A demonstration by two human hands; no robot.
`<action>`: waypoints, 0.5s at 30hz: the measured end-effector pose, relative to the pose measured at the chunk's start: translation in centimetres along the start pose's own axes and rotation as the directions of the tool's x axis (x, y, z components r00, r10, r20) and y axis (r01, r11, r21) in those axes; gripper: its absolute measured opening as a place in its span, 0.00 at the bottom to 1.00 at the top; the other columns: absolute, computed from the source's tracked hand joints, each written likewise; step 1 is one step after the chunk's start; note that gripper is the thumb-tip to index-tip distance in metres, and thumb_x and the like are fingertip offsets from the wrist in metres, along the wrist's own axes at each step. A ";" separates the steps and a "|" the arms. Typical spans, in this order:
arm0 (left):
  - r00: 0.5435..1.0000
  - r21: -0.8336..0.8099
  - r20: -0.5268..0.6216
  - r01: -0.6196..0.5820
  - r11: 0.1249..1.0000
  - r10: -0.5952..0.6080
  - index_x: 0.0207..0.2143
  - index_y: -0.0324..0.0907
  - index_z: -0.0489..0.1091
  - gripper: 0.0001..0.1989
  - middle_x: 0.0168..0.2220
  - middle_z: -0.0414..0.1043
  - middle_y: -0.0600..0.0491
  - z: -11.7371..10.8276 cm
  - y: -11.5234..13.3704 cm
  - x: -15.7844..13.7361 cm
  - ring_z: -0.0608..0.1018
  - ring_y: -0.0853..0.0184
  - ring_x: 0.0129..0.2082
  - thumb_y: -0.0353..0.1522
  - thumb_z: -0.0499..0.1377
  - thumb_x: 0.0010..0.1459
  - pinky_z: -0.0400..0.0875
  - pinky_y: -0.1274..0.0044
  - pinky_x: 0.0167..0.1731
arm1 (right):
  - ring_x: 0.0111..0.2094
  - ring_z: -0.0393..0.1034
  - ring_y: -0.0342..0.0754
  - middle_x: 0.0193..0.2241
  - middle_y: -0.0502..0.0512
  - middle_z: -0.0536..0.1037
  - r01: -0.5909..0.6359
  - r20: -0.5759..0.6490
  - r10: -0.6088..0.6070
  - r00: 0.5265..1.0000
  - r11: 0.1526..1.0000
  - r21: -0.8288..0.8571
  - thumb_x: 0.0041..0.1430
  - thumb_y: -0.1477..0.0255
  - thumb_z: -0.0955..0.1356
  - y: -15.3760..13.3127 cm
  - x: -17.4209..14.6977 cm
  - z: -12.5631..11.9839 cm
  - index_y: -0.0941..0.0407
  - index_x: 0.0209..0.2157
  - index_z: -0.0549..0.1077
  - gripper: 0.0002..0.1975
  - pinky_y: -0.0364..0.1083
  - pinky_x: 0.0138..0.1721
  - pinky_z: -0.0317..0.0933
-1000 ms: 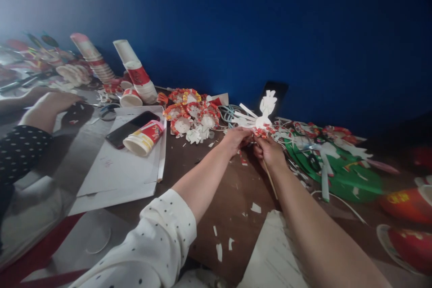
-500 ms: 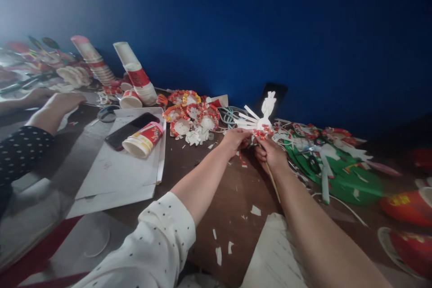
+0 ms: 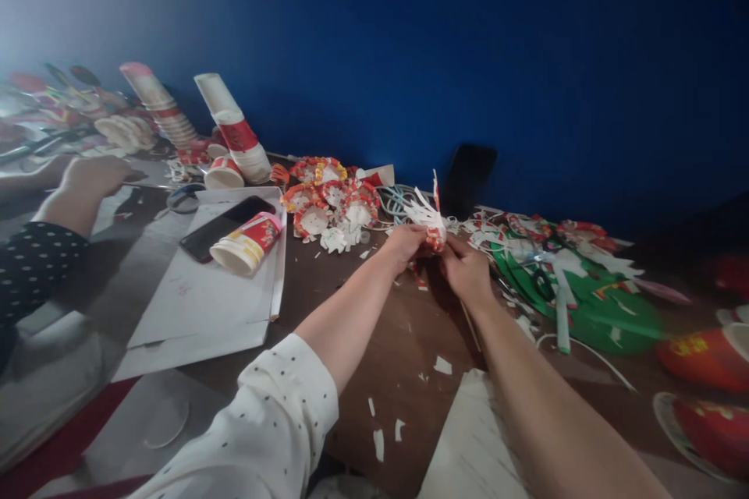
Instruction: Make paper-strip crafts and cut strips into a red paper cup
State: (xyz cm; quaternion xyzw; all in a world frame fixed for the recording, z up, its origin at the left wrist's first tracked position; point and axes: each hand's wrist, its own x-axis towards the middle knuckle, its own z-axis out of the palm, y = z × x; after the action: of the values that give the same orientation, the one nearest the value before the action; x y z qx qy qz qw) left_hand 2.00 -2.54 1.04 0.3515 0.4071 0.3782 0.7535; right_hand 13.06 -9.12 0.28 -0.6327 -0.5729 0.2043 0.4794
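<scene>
Both hands are together over the middle of the table, at a cut paper cup [image 3: 434,231] with white strips fanning out and red folded parts. My left hand [image 3: 406,245] is closed, fingertips pinching the cup's left side. Closed on the other side, my right hand [image 3: 468,271] grips the cup's lower right, and a thin stick [image 3: 470,326] runs down from under its palm. Where the stick meets the cup is hidden by the fingers. Just left of the hands lies a cluster of red-and-white cut cups [image 3: 333,199].
A phone [image 3: 469,175] leans against the blue wall. Scissors [image 3: 544,281] and paper scraps lie on a green disc [image 3: 620,320]. Stacked cups [image 3: 237,132], a paper cup [image 3: 249,242] and white papers [image 3: 193,304] are at left, near a co-worker's hand [image 3: 94,175].
The cut cup has been turned: its strips and long upright piece now show edge-on, and it sits slightly lower and further left. My right hand has shifted a little left with it.
</scene>
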 end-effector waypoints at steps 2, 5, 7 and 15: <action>0.999 -0.013 -0.042 0.006 1.000 -0.007 0.22 0.36 0.71 0.06 0.16 0.68 0.56 0.1 0.0 0.1 0.69 0.77 0.16 0.20 0.59 0.46 0.65 0.84 0.21 | 0.31 0.71 0.51 0.27 0.53 0.79 0.057 -0.012 -0.058 0.998 0.996 -0.070 0.57 0.63 0.63 -0.2 -0.1 0.1 0.56 0.43 0.78 0.18 0.48 0.35 0.62; 0.997 -0.031 -0.082 0.006 1.000 -0.008 0.22 0.36 0.70 0.04 0.16 0.67 0.56 0.2 0.2 -0.1 0.68 0.77 0.15 0.21 0.59 0.46 0.63 0.84 0.20 | 0.37 0.72 0.53 0.36 0.57 0.80 0.066 -0.048 -0.071 0.996 0.994 -0.089 0.58 0.63 0.63 -0.3 -0.4 0.6 0.56 0.45 0.77 0.19 0.49 0.40 0.62; 0.997 -0.026 -0.082 0.000 1.000 -0.002 0.21 0.36 0.69 0.05 0.15 0.66 0.56 0.3 0.3 -0.2 0.67 0.77 0.15 0.22 0.59 0.46 0.61 0.84 0.19 | 0.37 0.72 0.53 0.38 0.58 0.80 0.052 -0.093 -0.061 0.994 0.994 -0.094 0.57 0.64 0.63 -0.3 -0.5 0.8 0.57 0.44 0.77 0.18 0.49 0.40 0.62; 0.999 -0.023 -0.034 -0.005 1.000 0.004 0.20 0.35 0.70 0.05 0.16 0.65 0.56 0.2 0.2 0.1 0.66 0.77 0.16 0.24 0.60 0.48 0.57 0.82 0.20 | 0.16 0.61 0.44 0.14 0.47 0.69 -0.143 -0.048 0.150 0.988 0.982 0.124 0.55 0.57 0.65 0.3 -0.4 1.2 0.55 0.30 0.73 0.16 0.43 0.21 0.56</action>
State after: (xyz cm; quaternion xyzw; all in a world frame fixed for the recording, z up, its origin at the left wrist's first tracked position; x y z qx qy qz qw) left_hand 2.14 -2.36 1.28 0.3370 0.4146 0.3904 0.7497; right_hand 12.16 -9.06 -0.62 -0.6486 -0.4977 0.2550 0.5163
